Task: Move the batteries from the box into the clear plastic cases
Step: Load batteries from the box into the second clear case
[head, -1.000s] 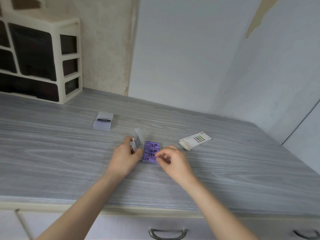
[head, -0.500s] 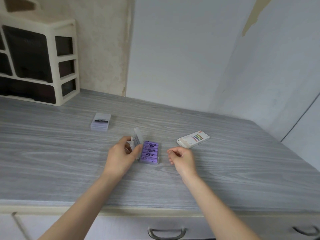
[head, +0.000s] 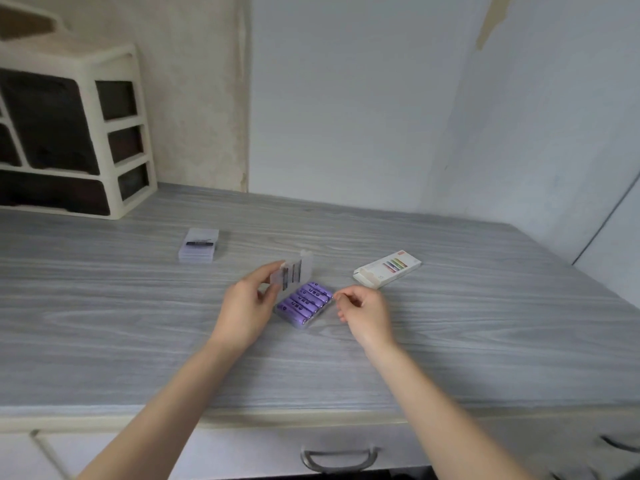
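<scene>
The left hand [head: 247, 306] pinches the raised lid [head: 294, 271] of the case [head: 304, 306]; purple batteries [head: 306, 301] lie just below that grip. The right hand [head: 363, 308], loosely curled and empty, hovers beside. Closed carelessly, the lid could catch an unseated battery and jam.

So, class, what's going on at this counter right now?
A person is filling clear plastic cases with batteries. The left hand holds up the lid of an open case lying on the grey counter, with a row of purple batteries in it. The right hand hovers just beside the case, seemingly empty. A white battery box lies open-ended to the right, and a second, closed case sits further back on the left.
</scene>
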Available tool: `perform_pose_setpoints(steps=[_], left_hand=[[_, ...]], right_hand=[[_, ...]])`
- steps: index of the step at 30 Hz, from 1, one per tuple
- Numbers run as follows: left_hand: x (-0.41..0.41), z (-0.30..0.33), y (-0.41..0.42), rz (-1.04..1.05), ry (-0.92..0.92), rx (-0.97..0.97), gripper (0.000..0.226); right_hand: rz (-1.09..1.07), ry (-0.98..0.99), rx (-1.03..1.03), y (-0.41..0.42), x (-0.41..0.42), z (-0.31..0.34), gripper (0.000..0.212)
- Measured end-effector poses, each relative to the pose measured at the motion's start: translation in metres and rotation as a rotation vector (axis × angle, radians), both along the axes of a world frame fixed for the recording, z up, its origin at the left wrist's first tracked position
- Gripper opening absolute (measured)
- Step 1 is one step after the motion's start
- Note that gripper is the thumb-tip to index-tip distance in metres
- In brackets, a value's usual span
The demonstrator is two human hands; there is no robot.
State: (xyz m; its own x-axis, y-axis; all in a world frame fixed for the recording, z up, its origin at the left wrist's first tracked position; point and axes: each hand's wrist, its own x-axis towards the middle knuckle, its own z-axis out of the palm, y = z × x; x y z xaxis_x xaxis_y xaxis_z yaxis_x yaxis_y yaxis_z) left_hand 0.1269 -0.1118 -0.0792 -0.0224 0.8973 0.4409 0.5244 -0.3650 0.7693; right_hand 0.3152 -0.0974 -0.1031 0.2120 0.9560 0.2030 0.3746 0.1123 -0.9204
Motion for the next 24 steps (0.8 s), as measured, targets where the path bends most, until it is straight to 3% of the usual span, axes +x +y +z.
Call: perform_pose_setpoints(steps=[5, 9, 12, 16, 19, 24], left_hand=[[0.004, 0.004, 0.011, -0.064, 0.123, 0.004, 0.031], [0.005, 0.007, 0.014, -0.134, 0.103, -0.038, 0.035], [0.001, 0.001, 0.014, -0.189, 0.173, -0.039, 0.038], [-0.004, -0.007, 0.01, -0.29, 0.248, -0.034, 0.03], [-0.008, -0.009, 0.007, -0.334, 0.342, 0.002, 0.029], [-0.008, -0.009, 0.004, -0.335, 0.435, 0.024, 0.05]], right_hand=[[-0.084, 0.143, 0.013, 0.0, 0.003, 0.0, 0.032], [-0.161, 0.177, 0.044, 0.0, 0.007, 0.0, 0.03], [-0.149, 0.203, 0.049, -0.002, 0.006, 0.003, 0.019], [-0.13, 0.235, 0.048, -0.004, 0.005, 0.006, 0.023], [-0.094, 0.21, 0.026, -0.007, 0.003, 0.009, 0.028], [0.047, 0.073, -0.015, -0.006, 0.003, 0.009, 0.028]])
